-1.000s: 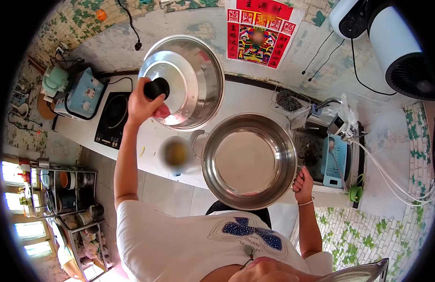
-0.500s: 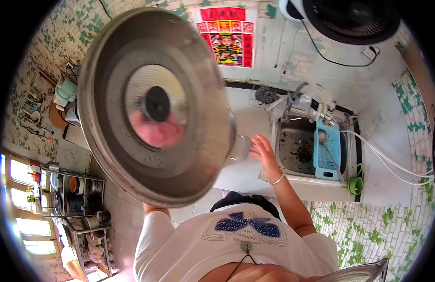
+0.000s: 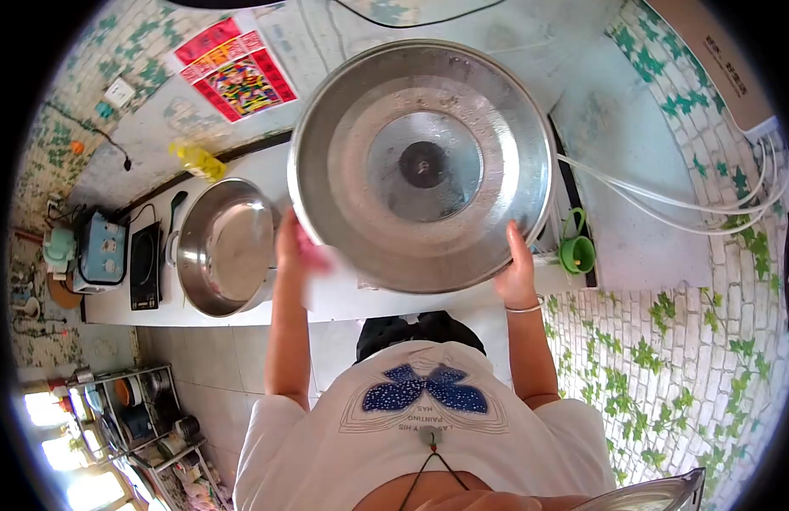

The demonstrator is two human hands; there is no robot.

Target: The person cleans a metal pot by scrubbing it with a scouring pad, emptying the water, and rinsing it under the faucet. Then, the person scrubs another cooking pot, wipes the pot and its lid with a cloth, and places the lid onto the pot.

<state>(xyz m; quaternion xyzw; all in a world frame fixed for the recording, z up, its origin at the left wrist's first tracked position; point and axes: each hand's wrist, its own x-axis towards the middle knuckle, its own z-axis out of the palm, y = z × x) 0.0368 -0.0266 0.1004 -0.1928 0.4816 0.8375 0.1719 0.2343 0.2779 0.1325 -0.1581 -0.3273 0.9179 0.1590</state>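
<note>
A large round metal pot lid (image 3: 343, 170) with a glass centre and a dark round knob fitting is raised before me, hiding most of the sink. My right hand (image 3: 518, 271) grips its lower right rim, thumb on the near face. At the lower left rim my left hand (image 3: 288, 243) is closed against the lid, its fingers partly hidden. A pink cloth (image 3: 312, 255), smeared by motion, shows at that hand. On the counter to the left stands a wide steel pot (image 3: 228, 247), uncovered, with nothing visible inside.
Left of the pot are a black ladle-like utensil (image 3: 177, 204), a black cooktop (image 3: 145, 264) and a blue appliance (image 3: 102, 251). Behind stands a yellow bottle (image 3: 200, 160). A green cup (image 3: 576, 254) sits on the right, near white hoses (image 3: 658, 200).
The lid has moved right, from over the pot side to over the sink. My right hand has gone from beside the pot's handle to the lid's rim. The view has shifted, uncovering the pot.
</note>
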